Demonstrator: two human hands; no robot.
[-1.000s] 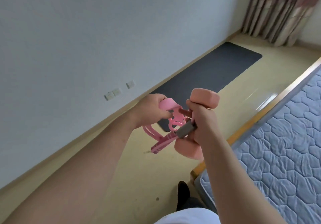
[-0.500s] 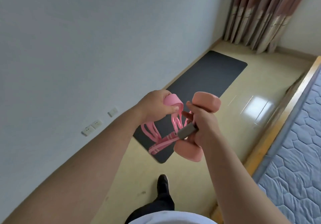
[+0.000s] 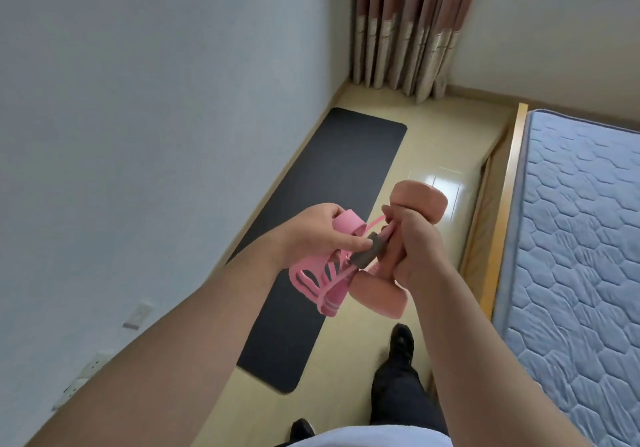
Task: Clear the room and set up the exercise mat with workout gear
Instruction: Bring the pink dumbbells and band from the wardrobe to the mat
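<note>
A dark grey exercise mat (image 3: 332,183) lies flat on the floor along the left wall. In front of my chest, my right hand (image 3: 415,245) grips the shaft of a pink dumbbell (image 3: 381,299), held upright, together with a grey handle (image 3: 365,256) of a pink resistance band (image 3: 318,282). My left hand (image 3: 315,231) holds the band's pink foam handle (image 3: 105,223) and its fingertips touch the grey handle. The band's loops hang below both hands, over the mat.
A bed with a blue quilted mattress (image 3: 571,238) and a wooden frame (image 3: 505,204) fills the right side. Striped curtains (image 3: 412,23) hang in the far corner. Wall sockets (image 3: 138,315) sit low on the left wall. My dark-trousered legs and shoes (image 3: 401,342) stand on the tan floor beside the mat.
I have walked forward and turned, so the mat now runs lengthwise ahead under my hands. My left fingers have shifted onto the grey handle. Both hands keep their hold.
</note>
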